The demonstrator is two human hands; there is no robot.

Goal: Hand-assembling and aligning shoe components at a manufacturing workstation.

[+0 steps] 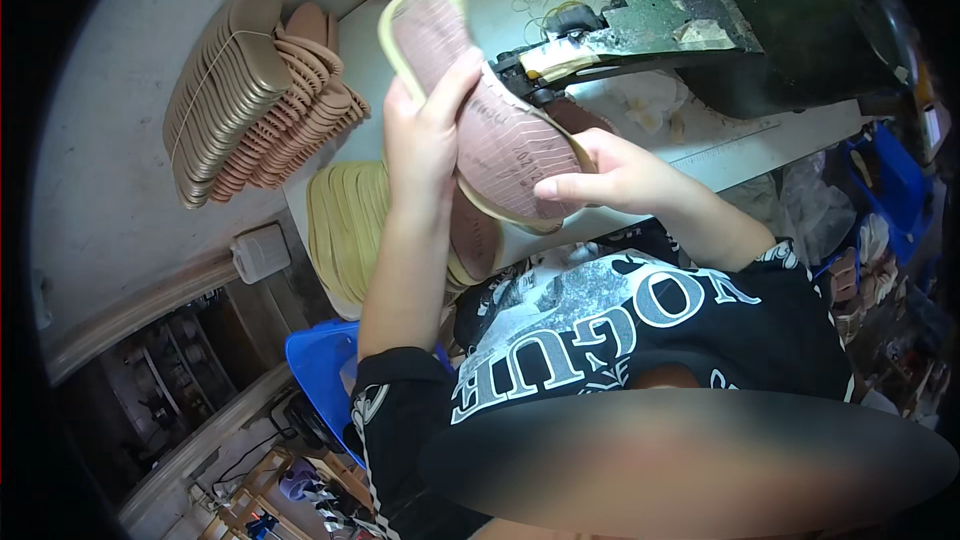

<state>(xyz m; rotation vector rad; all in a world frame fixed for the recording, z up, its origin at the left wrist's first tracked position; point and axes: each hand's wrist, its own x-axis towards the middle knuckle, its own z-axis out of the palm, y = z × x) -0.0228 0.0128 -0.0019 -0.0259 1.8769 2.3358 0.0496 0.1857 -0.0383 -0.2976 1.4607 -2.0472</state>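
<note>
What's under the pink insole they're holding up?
Under the insole lie the white table and another pinkish sole beside yellow strips. The rest is covered.

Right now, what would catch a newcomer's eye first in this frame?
At centre, the left hand and right hand hold up a pinkish shoe sole edged with a pale yellow rim, its ridged face toward the camera. Just behind it, a dark machine reaches in from the upper right over the white worktable. To the left, a bundled stack of tan insoles fans out.
</note>
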